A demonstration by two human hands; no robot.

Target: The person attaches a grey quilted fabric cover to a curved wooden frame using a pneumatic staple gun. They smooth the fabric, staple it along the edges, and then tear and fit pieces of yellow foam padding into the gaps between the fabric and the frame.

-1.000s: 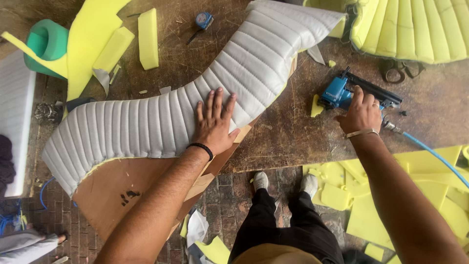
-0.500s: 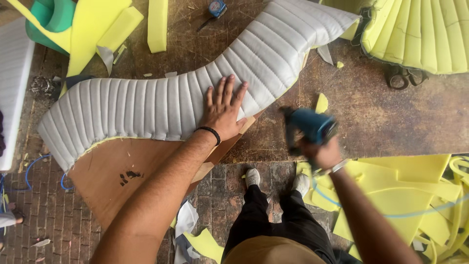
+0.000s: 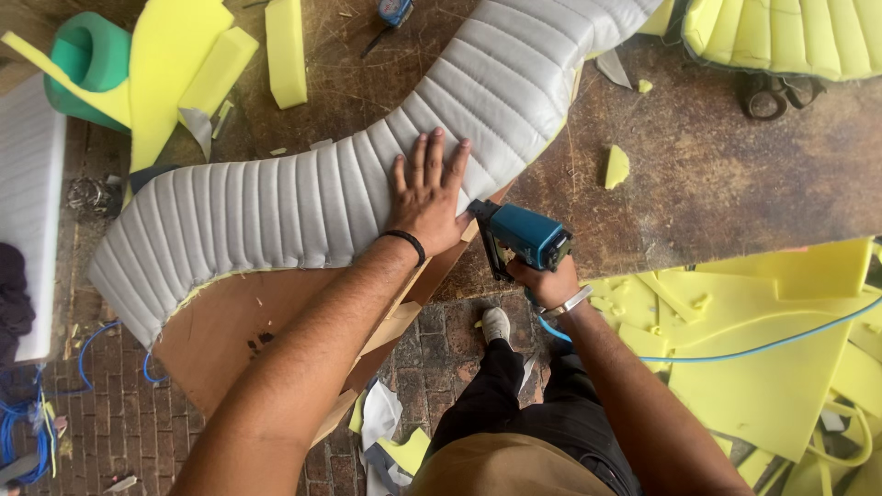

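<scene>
Pressing down with the left hand (image 3: pixel 427 197), palm flat and fingers spread, on the grey quilted cover (image 3: pixel 303 197), just above its lower edge at mid-frame. Wearing a black wristband (image 3: pixel 404 241) on that wrist. Gripping the blue pneumatic stapler (image 3: pixel 525 237) in the right hand (image 3: pixel 547 280), fingers closed round its handle, nose turned towards the cover's edge right beside the left thumb; cannot tell whether the nose touches yet. Trailing a blue air hose (image 3: pixel 735 354) from the stapler away to the right, over yellow foam offcuts (image 3: pixel 772 386). Sweeping in a curved band from the upper right of the frame down to the lower left, lying over yellow foam padding on a curved wooden board (image 3: pixel 239 331), part on the brown table (image 3: pixel 717 174), part hanging out over the brick floor (image 3: pixel 119 432). Judging by this: fastening the cover's lower edge to the board, with the stapler brought up and the fabric held taut. Calling next for the nose set square on the edge where it wraps the board, clear of the left thumb, with steady pressure kept so the ribs stay straight. Elsewhere: green foam roll (image 3: pixel 87 60) at upper left, scissors (image 3: pixel 770 92) at upper right.
</scene>
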